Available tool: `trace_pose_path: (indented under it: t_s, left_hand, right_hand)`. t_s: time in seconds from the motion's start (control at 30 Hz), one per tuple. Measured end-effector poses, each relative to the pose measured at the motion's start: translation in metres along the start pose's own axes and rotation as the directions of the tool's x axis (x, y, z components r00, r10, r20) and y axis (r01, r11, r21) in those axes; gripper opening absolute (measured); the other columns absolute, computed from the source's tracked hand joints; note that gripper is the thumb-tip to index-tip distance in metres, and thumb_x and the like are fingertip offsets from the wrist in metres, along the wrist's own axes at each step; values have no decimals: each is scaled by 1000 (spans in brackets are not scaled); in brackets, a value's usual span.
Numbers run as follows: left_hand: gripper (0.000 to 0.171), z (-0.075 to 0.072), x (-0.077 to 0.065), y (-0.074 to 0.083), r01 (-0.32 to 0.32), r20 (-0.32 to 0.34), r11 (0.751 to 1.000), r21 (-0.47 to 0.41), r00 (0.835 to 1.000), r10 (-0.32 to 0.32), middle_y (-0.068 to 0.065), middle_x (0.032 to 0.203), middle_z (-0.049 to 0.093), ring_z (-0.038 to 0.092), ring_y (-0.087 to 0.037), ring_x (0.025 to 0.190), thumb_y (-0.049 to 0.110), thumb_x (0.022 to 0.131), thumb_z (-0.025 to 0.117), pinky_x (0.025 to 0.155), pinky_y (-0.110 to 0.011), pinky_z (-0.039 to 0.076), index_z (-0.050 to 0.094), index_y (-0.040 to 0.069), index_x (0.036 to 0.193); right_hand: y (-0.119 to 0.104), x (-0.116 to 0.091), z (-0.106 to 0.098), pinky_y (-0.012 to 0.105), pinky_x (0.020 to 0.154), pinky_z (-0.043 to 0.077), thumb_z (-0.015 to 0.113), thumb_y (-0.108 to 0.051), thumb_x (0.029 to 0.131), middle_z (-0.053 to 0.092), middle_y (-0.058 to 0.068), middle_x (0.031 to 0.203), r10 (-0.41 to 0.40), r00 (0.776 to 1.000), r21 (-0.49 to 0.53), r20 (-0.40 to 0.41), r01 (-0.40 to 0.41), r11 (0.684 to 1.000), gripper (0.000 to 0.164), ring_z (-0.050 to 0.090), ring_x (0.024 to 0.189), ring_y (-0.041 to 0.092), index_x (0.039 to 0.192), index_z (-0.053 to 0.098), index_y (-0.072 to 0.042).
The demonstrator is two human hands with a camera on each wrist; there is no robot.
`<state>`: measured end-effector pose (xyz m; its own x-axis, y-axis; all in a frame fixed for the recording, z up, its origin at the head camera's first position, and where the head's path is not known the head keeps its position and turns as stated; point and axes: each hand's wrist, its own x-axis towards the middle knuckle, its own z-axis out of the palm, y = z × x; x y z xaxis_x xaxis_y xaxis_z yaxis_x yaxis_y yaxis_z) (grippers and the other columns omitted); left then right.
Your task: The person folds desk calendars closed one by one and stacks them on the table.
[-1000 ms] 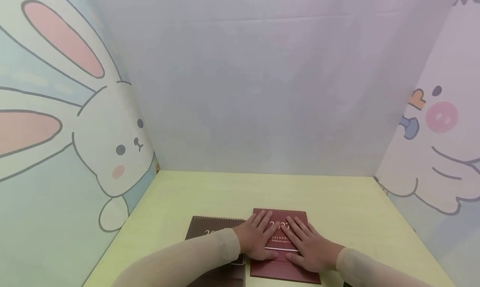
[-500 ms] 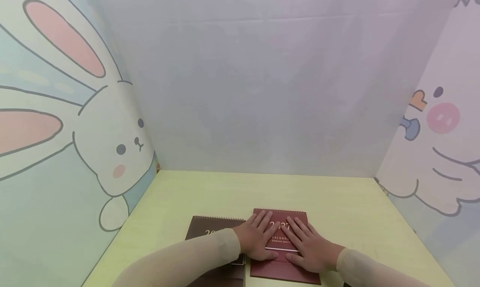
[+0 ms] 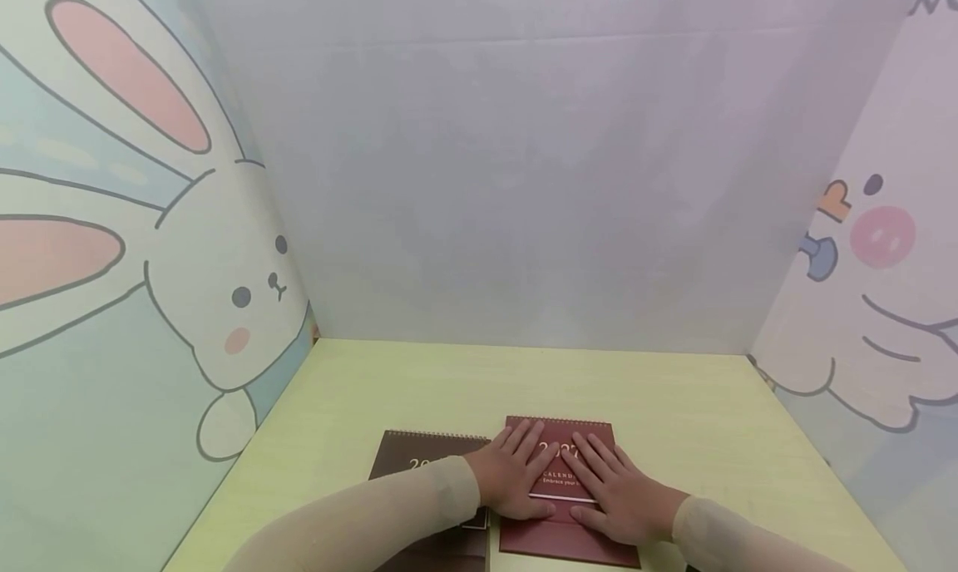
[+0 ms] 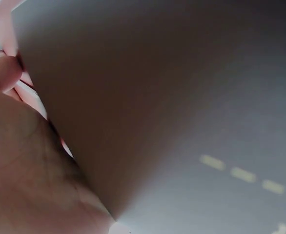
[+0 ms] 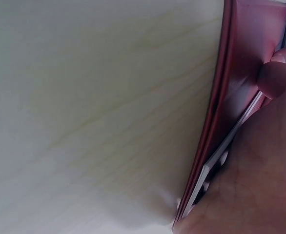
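A dark red spiral-bound desk calendar (image 3: pixel 557 535) lies flat on the table, its gold "2027" and "CALENDAR" lettering partly covered by fingers. My left hand (image 3: pixel 512 476) rests on its left half with fingers spread and straight. On the right half lies my right hand (image 3: pixel 621 493), also flat and spread, thumbs of both hands close together near the lower red flap. In the right wrist view the calendar's red cover edge (image 5: pixel 221 92) and white page edges show beside the palm. A dark brown calendar (image 3: pixel 400 451) lies to the left, partly hidden under my left forearm.
The pale yellow table (image 3: pixel 644 385) reaches back to a plain grey-white cloth wall (image 3: pixel 524 181). Side walls carry a cartoon rabbit (image 3: pixel 217 289) at the left and a white cartoon figure (image 3: pixel 891 306) at the right.
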<state>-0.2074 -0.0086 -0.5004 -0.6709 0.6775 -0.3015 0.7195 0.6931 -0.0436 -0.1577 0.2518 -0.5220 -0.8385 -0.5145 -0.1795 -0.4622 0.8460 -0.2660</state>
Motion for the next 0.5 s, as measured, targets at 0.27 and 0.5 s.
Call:
trace_pose_path:
  t_s: [0.27, 0.5]
  left_hand:
    - [92, 1, 1, 0, 2, 19, 1000, -11, 1000, -2, 1, 202, 9, 12, -23, 190, 84, 114, 41, 153, -40, 22, 19, 39, 191]
    - [92, 1, 2, 0, 11, 18, 1000, -16, 1000, -11, 2, 202, 10, 12, -23, 190, 85, 114, 42, 153, -41, 23, 20, 39, 191]
  right_hand:
    - [12, 0, 10, 87, 143, 15, 57, -61, 120, 22, 30, 196, -35, 999, 91, -15, 36, 995, 89, 18, 183, 58, 185, 34, -5]
    - [9, 2, 8, 88, 140, 22, 58, -65, 119, 24, 25, 197, -5, 1000, 60, -1, 5, 998, 90, 22, 182, 58, 185, 38, -7]
